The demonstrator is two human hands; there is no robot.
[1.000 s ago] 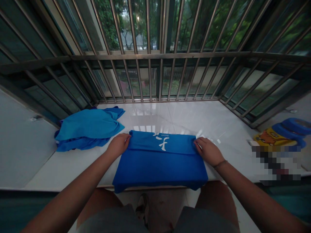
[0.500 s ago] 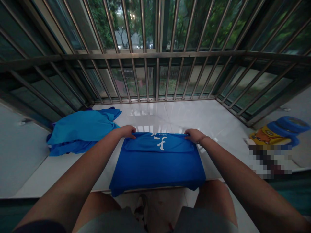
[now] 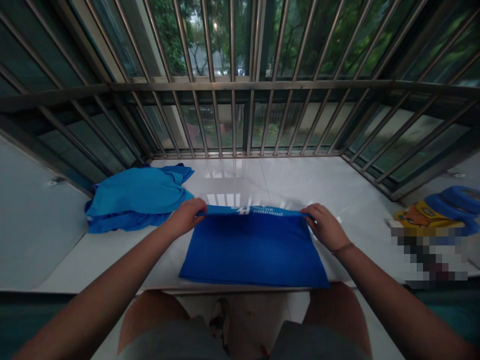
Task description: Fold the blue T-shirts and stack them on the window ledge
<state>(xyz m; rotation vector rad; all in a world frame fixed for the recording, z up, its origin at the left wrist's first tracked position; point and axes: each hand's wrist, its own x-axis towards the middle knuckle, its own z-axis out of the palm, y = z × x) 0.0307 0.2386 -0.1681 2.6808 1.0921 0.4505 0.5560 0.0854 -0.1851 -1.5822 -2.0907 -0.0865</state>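
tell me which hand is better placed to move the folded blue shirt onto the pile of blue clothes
Left, probably. The left hand grips the folded blue shirt at the corner nearest the pile of blue clothes; the right hand holds the far corner.

folded shirt [image 3: 255,247] on sill [image 3: 337,190], front centre | crumpled shirts [image 3: 137,197] left-behind | bars [image 3: 232,120] behind

White glossy ledge [image 3: 300,180], folded blue shirt [image 3: 251,247], crumpled blue garments [image 3: 135,197]
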